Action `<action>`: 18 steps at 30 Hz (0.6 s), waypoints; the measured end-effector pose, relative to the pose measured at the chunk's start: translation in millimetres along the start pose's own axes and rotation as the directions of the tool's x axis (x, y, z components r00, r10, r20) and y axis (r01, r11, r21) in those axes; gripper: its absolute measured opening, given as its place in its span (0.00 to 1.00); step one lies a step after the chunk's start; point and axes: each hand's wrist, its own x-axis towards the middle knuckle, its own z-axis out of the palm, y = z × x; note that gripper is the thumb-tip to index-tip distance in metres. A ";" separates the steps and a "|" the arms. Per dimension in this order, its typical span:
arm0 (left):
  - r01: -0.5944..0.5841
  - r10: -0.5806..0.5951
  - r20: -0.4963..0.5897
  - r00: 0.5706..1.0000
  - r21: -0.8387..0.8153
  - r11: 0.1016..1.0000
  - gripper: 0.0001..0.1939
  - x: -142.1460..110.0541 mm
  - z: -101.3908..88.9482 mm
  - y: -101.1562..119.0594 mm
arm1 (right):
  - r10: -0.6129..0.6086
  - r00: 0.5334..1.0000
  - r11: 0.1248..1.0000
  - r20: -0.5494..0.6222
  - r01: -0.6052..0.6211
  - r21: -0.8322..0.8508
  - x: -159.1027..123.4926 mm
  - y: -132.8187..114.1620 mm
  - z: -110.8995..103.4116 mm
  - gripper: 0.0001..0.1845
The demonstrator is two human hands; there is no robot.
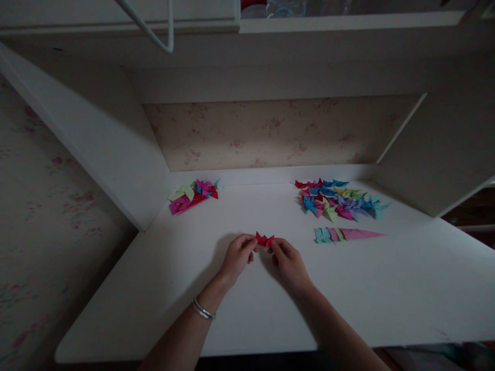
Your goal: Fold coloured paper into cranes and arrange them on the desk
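A small red folded-paper piece (pixel 264 240) with pointed tips is stretched between my two hands, above the middle of the white desk (pixel 247 304). My left hand (pixel 238 256) pinches its left end between thumb and fingers. Its right end sits in the pinch of my right hand (pixel 289 263). To the right of my right hand lies a row of overlapping folded papers (pixel 344 235) in teal, pink and green, tapering to a pink point. Behind that row is a heap of many-coloured folded paper pieces (pixel 336 200).
A smaller pile of folded papers (pixel 193 197), pink, red and pale green, rests at the back left. White side panels (pixel 96 139) flank the desk, and a shelf (pixel 278 82) overhangs its back. A white cable (pixel 154 38) hangs at the top left.
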 end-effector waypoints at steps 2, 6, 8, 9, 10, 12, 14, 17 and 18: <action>0.004 -0.004 0.000 1.000 0.008 1.000 0.11 -0.3 0.1 0.5 | 0.000 1.000 1.000 0.004 -0.001 0.002 -0.3 -0.3 -0.2 0.23; 0.007 -0.007 -0.003 1.000 0.006 1.000 0.11 -0.4 0.5 0.8 | 0.009 1.000 1.000 0.003 -0.009 0.014 -0.3 0.7 0.0 0.23; 0.003 -0.003 -0.006 1.000 0.004 1.000 0.12 -0.3 0.5 0.3 | 0.004 1.000 1.000 0.004 -0.004 0.018 0.1 1.9 0.1 0.23; -0.001 0.001 -0.004 1.000 0.003 1.000 0.12 -0.2 0.3 0.0 | 0.001 1.000 1.000 0.004 -0.001 0.021 0.3 2.4 0.2 0.23; -0.005 0.005 -0.001 1.000 0.002 1.000 0.12 -0.1 0.2 -0.4 | -0.001 1.000 1.000 0.006 0.001 0.022 0.6 2.8 0.3 0.23; -0.013 0.013 0.004 1.000 0.002 1.000 0.13 0.3 -0.3 -1.3 | -0.005 1.000 1.000 0.009 0.005 0.018 1.0 3.2 0.3 0.23; -0.015 0.015 0.006 1.000 0.006 1.000 0.13 0.7 -0.6 -2.0 | -0.007 1.000 1.000 0.017 0.007 0.009 1.0 2.7 0.1 0.22; -0.010 0.010 0.011 1.000 0.011 1.000 0.12 1.1 -0.9 -2.1 | -0.009 1.000 1.000 0.022 0.009 0.008 0.2 1.0 -0.1 0.22; -0.009 0.009 0.013 1.000 0.010 1.000 0.12 1.0 -0.9 -1.9 | -0.010 1.000 1.000 0.023 0.010 0.011 -0.1 0.5 -0.1 0.22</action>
